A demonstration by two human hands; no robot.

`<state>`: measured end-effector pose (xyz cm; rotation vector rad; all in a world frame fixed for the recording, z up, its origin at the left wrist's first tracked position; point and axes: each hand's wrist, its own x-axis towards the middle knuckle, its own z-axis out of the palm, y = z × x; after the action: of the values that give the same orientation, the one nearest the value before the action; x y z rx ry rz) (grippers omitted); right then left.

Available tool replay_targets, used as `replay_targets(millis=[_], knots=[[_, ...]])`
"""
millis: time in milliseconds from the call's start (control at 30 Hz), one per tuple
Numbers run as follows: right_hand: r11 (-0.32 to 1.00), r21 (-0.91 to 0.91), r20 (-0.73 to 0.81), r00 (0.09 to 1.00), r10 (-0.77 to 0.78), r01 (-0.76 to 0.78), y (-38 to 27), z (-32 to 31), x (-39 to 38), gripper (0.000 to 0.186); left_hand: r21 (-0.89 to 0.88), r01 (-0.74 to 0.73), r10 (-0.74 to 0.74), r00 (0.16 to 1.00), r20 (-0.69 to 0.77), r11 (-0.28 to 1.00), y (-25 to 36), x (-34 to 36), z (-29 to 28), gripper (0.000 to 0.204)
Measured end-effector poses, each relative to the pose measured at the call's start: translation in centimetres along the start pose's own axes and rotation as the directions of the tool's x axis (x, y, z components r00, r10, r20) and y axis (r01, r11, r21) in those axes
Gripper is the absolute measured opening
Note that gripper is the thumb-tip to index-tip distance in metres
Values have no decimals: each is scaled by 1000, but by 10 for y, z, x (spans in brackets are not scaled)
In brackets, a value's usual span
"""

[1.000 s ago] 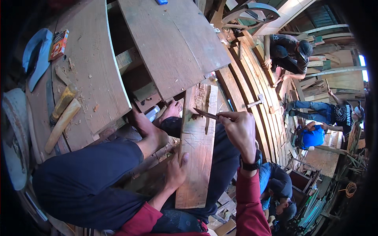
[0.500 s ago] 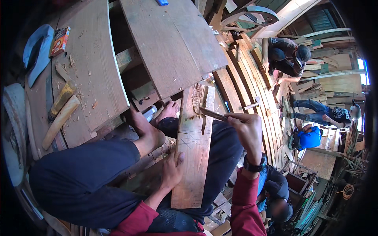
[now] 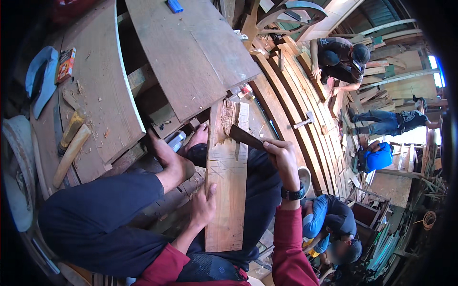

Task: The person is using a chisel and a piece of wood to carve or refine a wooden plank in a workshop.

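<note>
A pale wooden plank (image 3: 224, 190) lies lengthwise over my dark-trousered legs, with a rough gouged recess (image 3: 225, 119) and scored lines at its far end. My left hand (image 3: 202, 206) grips the plank's left edge low down. My right hand (image 3: 281, 155) is closed on a dark flat-bladed tool (image 3: 245, 138), whose tip is over the recess. To the left, a board (image 3: 95, 105) holds wood shavings, a yellow-handled tool (image 3: 72, 131), a wooden-handled piece (image 3: 70, 157), a white cap (image 3: 45, 69) and a small orange box (image 3: 66, 65).
My bare foot (image 3: 171, 162) is beside the plank. A wide panel (image 3: 181, 52) with a blue object (image 3: 174, 6) lies ahead. Rightward are long beams (image 3: 286, 105), a hatchet (image 3: 305, 119) and several co-workers: one crouching (image 3: 341, 57), one standing (image 3: 396, 121), others bent over (image 3: 336, 224).
My right hand and tool have moved left with the plank in the picture; the blade now appears broader and flatter over the recess. The standing co-worker's arms have changed position.
</note>
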<state>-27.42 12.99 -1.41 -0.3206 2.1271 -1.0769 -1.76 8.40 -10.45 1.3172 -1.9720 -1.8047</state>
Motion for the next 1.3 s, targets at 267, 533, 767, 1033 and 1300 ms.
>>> replay_targets(millis=[267, 533, 767, 1033, 1300], knots=[[982, -173, -56, 995, -86, 75, -9, -12, -11, 24, -42, 15, -14, 1000, 11, 999, 0, -1, -1, 51], [990, -127, 74, 996, -54, 63, -14, -14, 0, 24, -12, 33, -33, 999, -4, 999, -7, 0, -1, 55], [995, -95, 49, 999, -17, 22, -9, -10, 3, 23, -15, 25, -25, 1000, -1, 1000, -5, -1, -1, 56], [993, 30, 78, 991, 111, -113, 3, -14, 15, 24, -37, 41, -41, 999, 11, 998, -4, 0, 5, 57], [997, -34, 116, 991, 69, -65, -3, -31, 18, 23, -35, 22, -22, 1000, 9, 999, 0, -1, 2, 56]])
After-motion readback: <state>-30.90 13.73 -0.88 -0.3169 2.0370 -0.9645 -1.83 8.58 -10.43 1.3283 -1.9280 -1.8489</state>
